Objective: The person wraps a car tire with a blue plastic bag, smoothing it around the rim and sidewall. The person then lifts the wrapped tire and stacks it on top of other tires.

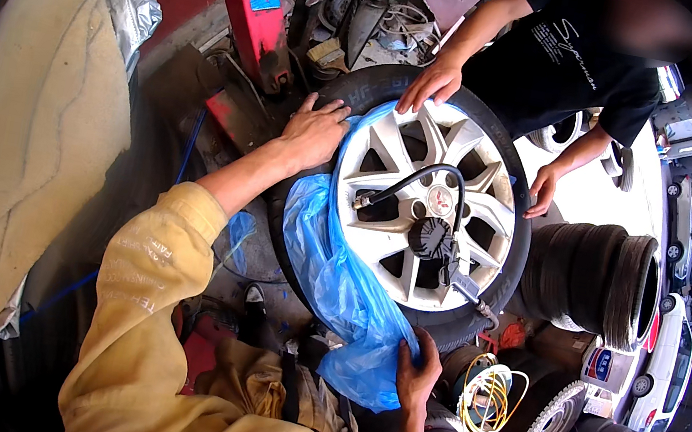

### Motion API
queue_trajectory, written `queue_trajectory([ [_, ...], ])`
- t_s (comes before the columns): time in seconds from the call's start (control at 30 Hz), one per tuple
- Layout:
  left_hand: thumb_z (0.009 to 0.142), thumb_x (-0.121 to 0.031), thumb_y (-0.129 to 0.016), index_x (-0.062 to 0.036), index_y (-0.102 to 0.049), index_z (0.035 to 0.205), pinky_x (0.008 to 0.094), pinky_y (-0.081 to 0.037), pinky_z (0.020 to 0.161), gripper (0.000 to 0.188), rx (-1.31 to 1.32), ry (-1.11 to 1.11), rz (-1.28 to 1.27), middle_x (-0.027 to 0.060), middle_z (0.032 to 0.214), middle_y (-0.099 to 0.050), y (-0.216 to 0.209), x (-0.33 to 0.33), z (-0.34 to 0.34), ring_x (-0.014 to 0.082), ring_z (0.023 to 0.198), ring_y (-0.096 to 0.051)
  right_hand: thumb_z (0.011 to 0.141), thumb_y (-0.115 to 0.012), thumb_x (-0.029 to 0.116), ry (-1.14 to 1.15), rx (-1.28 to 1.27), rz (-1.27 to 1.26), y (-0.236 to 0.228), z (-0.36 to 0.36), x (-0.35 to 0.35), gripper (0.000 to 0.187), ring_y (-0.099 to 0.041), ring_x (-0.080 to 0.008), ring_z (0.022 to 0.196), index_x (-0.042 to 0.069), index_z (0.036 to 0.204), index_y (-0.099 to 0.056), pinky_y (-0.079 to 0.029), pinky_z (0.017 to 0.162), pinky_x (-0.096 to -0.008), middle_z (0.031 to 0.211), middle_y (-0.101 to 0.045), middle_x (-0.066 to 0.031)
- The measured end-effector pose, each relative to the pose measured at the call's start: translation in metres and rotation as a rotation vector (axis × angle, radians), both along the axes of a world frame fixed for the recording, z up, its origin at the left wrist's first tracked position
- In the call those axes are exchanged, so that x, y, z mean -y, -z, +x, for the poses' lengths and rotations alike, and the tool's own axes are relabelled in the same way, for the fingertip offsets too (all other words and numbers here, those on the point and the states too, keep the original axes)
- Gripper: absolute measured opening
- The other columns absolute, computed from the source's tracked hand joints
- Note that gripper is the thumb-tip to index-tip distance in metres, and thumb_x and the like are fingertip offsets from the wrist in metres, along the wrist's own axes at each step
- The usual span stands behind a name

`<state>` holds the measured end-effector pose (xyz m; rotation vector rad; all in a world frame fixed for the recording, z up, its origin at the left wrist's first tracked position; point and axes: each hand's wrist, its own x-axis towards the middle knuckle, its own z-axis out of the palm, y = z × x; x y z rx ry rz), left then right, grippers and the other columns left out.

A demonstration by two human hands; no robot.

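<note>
A car tyre on a silver spoked wheel rim fills the middle. A thin blue plastic bag drapes over the tyre's left and near side and is tucked along the rim. My left hand lies on the tyre's upper left, fingers stretched out and apart, the tips beside the blue plastic. Gathered between the fingers of my right hand is the bag's lower end, below the tyre. Across the spokes rests a tyre inflator gauge with a black hose.
Opposite me a person in a black T-shirt has one hand on the wheel's top edge, another beside it. Stacked tyres and a coiled yellow hose stand right. A red post rises behind; a cloth-covered object is left.
</note>
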<state>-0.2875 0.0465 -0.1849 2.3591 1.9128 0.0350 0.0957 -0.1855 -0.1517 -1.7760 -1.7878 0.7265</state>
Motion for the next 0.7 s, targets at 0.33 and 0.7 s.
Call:
queue_trajectory([
  [0.33,0.104,-0.033,-0.036,-0.0039,-0.03,0.153,0.0544,-0.014,0.121,0.057,0.149,-0.092,0.154,0.0128,0.155,-0.04,0.036,0.019,0.038,0.0252,0.147,-0.032,0.086,-0.067,0.003,-0.073,0.063,0.104,-0.015,0.003,-0.026,0.031,-0.065,-0.0395,0.093,0.004,0.117,-0.066,-0.052,0.083,-0.0421,0.1,-0.065,-0.0202],
  [0.7,0.099,-0.033,-0.053,0.0077,-0.032,0.145,0.0548,-0.017,0.119,0.065,0.187,0.048,0.07,0.0253,0.14,-0.051,0.02,0.139,0.073,0.0369,0.142,-0.036,0.086,-0.068,0.013,-0.018,0.496,0.29,-0.024,0.044,-0.013,0.035,-0.056,-0.0363,0.097,0.006,0.119,-0.064,-0.043,0.088,-0.0477,0.109,-0.062,-0.0148],
])
